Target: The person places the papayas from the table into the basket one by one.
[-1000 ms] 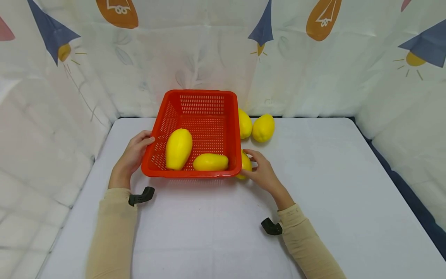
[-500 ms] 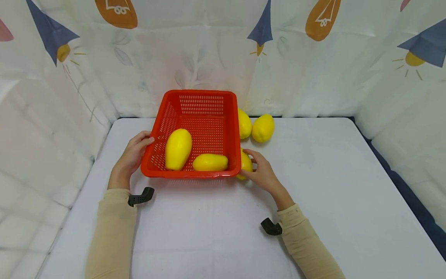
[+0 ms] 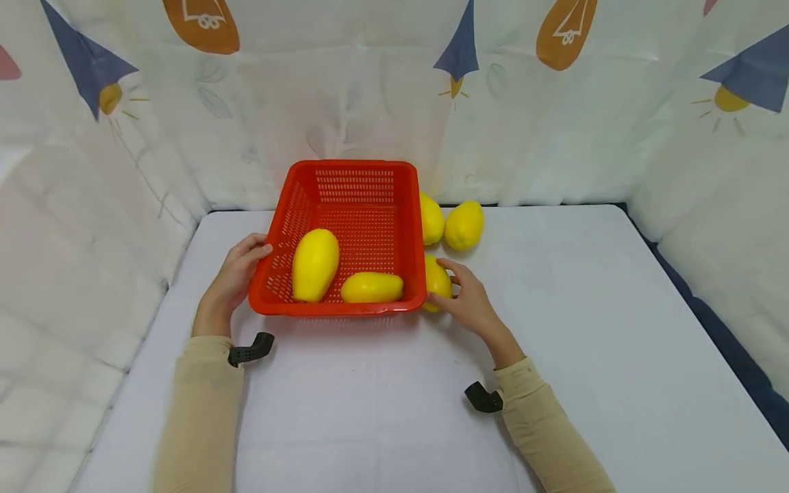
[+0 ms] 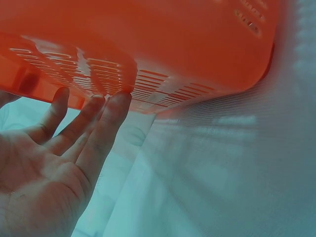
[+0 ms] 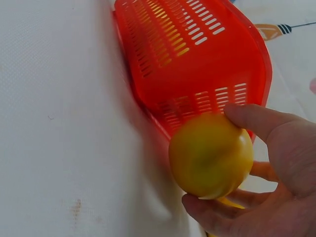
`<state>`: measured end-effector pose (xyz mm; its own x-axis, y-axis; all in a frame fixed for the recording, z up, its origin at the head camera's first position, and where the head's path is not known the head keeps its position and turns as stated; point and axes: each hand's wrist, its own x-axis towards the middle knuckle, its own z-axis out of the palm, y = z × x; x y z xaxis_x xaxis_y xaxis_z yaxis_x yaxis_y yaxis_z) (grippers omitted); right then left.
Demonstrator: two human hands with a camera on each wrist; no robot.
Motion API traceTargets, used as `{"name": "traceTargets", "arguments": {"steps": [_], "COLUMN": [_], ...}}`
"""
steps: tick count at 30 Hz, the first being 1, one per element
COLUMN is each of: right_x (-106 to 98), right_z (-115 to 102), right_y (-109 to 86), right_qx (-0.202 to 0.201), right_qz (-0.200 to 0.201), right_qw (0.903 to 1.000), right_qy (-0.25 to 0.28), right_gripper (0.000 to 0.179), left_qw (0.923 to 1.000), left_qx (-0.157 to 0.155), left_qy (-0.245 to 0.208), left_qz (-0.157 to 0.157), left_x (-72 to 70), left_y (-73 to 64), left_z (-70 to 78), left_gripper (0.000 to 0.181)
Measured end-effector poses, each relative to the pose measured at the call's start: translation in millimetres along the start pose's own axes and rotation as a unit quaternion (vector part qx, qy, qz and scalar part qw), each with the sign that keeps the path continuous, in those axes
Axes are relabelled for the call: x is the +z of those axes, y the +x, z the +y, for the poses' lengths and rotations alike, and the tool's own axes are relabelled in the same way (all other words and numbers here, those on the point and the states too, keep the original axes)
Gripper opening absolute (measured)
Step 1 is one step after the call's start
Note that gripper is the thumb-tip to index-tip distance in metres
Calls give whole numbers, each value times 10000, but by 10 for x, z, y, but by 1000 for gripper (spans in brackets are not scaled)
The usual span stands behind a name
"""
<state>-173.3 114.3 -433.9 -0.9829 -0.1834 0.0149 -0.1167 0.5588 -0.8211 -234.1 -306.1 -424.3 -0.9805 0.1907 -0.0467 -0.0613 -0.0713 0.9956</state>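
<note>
A red plastic basket [image 3: 345, 308] with slotted walls stands on the white table; its near left rim is held by my left hand [image 3: 237, 274]. In the left wrist view, those fingers [image 4: 111, 116] lie against the outer wall. Inside the basket are a large elongated yellow fruit [image 3: 316, 266] on the left and another yellow fruit [image 3: 372, 287] lying crosswise near the front. Just right of the basket, my right hand [image 3: 470, 301] grips a smooth yellow fruit [image 5: 210, 155] between thumb and fingers. The basket's rim hides part of this fruit in the head view.
Two more yellow fruits, one partly behind the basket's right side [image 3: 433, 220] and one beside it [image 3: 465, 226], lie at the table's back edge. A printed curtain [image 3: 394, 103] hangs behind. The white table [image 3: 585, 308] stretches to the right.
My right hand has moved slightly away from me and to the right, and its yellow fruit has shifted with it, showing more beside the basket. Left hand and basket stay in place.
</note>
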Motion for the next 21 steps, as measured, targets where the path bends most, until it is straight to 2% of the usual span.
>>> {"name": "traceTargets", "arguments": {"steps": [5,9,16,21], "right_x": [-32,-50,-100,-137], "right_z": [-17,-19,-15,-22], "right_y": [-2,10,7,-4], "right_qx": [142,70,18,90], "right_qz": [122,234,416,473], "right_qw": [9998,9997,9990,9986], "right_qy": [22,45,157,207], "right_gripper": [70,69,67,68], "left_qw": [10000,9999,10000,10000], "left_qx": [10,45,1,18], "left_qy": [-22,-88,53,19], "left_qz": [-20,-98,31,-8], "left_x": [3,11,12,6], "left_y": [4,-8,-8,-8], "left_z": [-1,15,24,18], "left_gripper": [14,17,16,15]}}
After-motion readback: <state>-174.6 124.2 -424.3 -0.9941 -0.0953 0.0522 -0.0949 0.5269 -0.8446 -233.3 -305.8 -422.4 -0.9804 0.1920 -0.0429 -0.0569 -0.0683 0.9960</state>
